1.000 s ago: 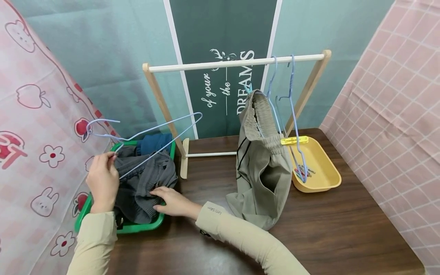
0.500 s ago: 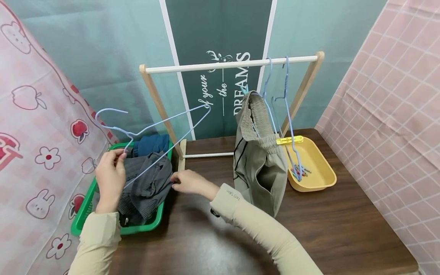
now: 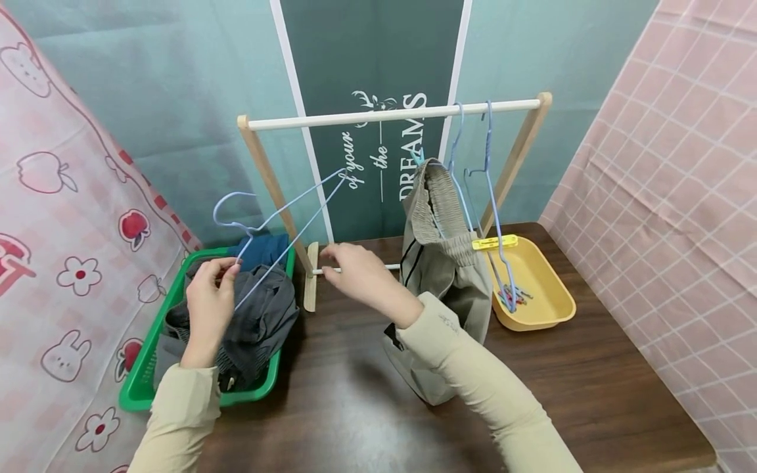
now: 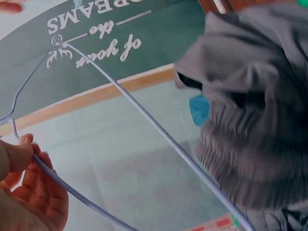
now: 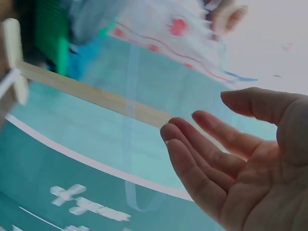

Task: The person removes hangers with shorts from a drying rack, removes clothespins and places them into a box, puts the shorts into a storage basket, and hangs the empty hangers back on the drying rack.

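My left hand (image 3: 211, 305) pinches one arm of a blue wire hanger (image 3: 296, 238) and holds it up over the green basket. The same grip, thumb against fingers, shows in the left wrist view, where the hanger (image 4: 159, 127) crosses the picture. Beneath it, dark grey trousers (image 3: 266, 315) lie in the green basket (image 3: 248, 394) with a blue garment (image 3: 266, 251) behind them. My right hand (image 3: 369, 282) is in the air right of the hanger, apart from it. In the right wrist view its fingers (image 5: 207, 185) are loosely bent and hold nothing.
A wooden rack with a white rail (image 3: 355, 118) stands behind. Khaki trousers (image 3: 440, 263) hang at its right on a hanger, fixed with a yellow clothespin (image 3: 495, 243). Another blue hanger (image 3: 493, 190) hangs beside them. A yellow tub (image 3: 547, 289) holds several small pegs.
My right hand has left the dark trousers in the basket and risen up and to the right. My left hand has shifted right with the hanger, which is now turned more steeply.
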A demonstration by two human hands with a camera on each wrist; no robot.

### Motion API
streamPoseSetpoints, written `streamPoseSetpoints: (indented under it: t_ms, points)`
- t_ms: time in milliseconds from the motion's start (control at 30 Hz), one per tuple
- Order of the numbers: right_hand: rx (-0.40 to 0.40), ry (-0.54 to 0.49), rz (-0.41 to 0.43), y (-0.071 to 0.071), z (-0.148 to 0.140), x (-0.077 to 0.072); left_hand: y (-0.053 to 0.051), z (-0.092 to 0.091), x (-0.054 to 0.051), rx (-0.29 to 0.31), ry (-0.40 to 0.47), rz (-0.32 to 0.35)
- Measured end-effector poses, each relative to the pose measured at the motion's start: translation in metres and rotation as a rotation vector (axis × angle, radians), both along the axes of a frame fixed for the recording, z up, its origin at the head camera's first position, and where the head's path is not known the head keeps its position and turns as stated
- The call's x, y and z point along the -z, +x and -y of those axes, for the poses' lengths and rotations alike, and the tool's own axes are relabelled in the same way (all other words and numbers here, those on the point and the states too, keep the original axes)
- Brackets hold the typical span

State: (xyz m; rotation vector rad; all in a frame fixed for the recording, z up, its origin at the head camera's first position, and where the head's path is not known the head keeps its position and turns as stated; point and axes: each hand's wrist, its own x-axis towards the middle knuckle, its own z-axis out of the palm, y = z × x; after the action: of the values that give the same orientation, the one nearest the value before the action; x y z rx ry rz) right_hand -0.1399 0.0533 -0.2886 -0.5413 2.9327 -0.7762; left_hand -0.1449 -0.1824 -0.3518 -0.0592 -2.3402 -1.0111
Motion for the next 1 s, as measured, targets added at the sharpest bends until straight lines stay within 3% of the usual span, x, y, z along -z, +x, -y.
streamPoseSetpoints:
  t_ms: [100, 300, 600, 767, 1000]
  points:
    - [0.02, -0.036, -0.089, 0.012, -0.011, -0.021, -0.002, -0.003, 0.001, 0.024, 0.017, -0.005]
    - [0.073, -0.117, -0.177, 0.039, -0.037, -0.056, -0.005, -0.009, 0.001, 0.026, 0.039, 0.014]
    - [0.107, -0.346, -0.413, 0.081, -0.084, -0.084, -0.012, -0.022, 0.001, 0.033, 0.075, 0.006]
    - [0.222, -0.445, -0.463, 0.086, -0.119, -0.096, -0.014, -0.027, 0.001, 0.029, 0.098, 0.049]
    - [0.471, -0.538, -0.4, 0.069, -0.18, -0.097, -0.015, -0.039, 0.0, 0.063, 0.169, 0.14]
